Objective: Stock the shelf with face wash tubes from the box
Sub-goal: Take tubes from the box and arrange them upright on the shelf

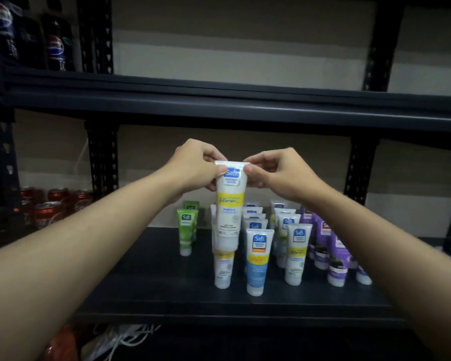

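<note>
A white face wash tube with a yellow band (230,204) hangs cap down above the dark shelf (154,282). My left hand (193,168) pinches its top left corner and my right hand (276,173) pinches its top right corner. Right under it stands another white and yellow tube (223,269). To the right stand rows of tubes: a white and blue tube (257,261) in front, a white and yellow one (296,254), and purple tubes (336,259). Two green tubes (186,233) stand to the left. The box is out of view.
Red soda cans (50,209) fill the neighbouring bay at the left. Dark cola bottles (55,45) stand on the upper shelf (219,100) at the left. Black perforated uprights (102,162) frame the bay. White cables (120,340) lie below the shelf.
</note>
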